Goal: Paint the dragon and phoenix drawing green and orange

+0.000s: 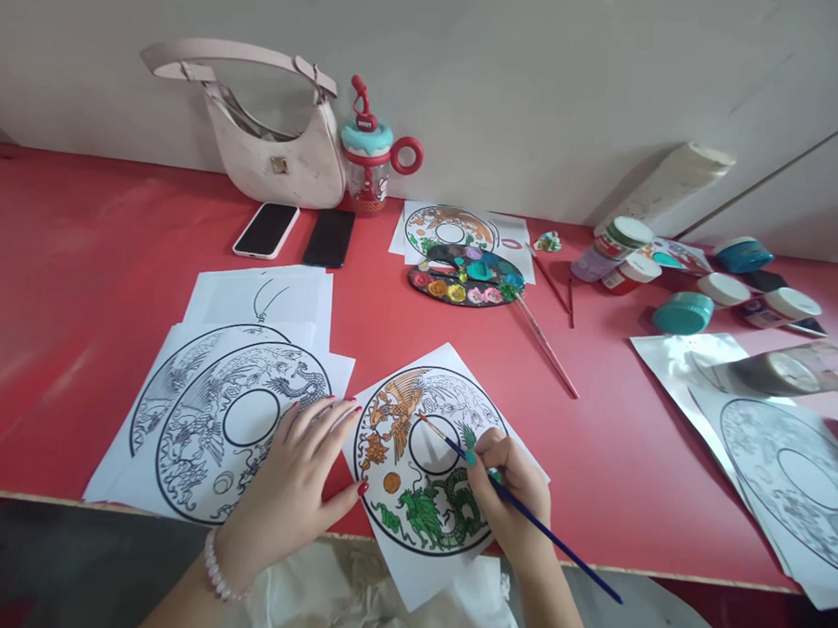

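Note:
A printed sheet (408,573) lies turned at an angle at the table's front edge, its round design partly painted: an orange phoenix, a green dragon and a small orange disc. My right hand (512,489) pinches a blue-handled paintbrush (554,539), its tip over the design near the phoenix and the inner ring. My left hand (311,471) lies with fingers spread, its thumb on the painted sheet's left edge and its palm over a stack of uncoloured sheets (189,489). Beyond the sheet, a paint palette (439,264) holds several colours, with a pink-handled brush (546,345) resting against it.
At the back stand a white handbag (273,164) and a red-handled cup (368,164), with two phones (266,230) before them. Several paint jars (683,313) are grouped at the right. More printed sheets (801,479) and a bottle (778,371) lie nearer. Thin brushes (554,285) lie beside the palette.

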{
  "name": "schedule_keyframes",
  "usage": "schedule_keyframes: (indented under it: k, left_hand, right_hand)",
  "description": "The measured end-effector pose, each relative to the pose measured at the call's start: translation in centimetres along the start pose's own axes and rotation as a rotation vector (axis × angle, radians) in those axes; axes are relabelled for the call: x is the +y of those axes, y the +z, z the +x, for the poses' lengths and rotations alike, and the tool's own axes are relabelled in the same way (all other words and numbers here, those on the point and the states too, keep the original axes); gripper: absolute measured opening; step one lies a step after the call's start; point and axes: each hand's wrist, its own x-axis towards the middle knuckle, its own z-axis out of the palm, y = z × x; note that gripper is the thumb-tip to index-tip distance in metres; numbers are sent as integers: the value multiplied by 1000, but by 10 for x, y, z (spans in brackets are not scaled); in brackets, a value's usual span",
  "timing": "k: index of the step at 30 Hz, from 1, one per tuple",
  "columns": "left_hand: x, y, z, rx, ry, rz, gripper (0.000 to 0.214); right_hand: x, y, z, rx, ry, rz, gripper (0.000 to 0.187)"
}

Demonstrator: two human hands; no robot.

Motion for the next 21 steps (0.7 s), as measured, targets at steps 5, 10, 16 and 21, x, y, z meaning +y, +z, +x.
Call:
schedule_keyframes:
  k: [5, 10, 16, 21]
  left_hand:
    - [0, 0, 0, -1, -2, -17, 68]
    - [1, 0, 0, 6, -4, -24, 67]
    - [0, 0, 0, 4, 2, -7, 66]
    - [1, 0, -1, 6, 2, -8, 67]
  right_hand:
    - [2, 0, 1, -27, -10, 3, 26]
    - [2, 0, 0, -13, -9, -3, 27]
    - [0, 0, 2, 1, -14, -14, 27]
    - [0, 2, 5, -1, -30, -27, 26]
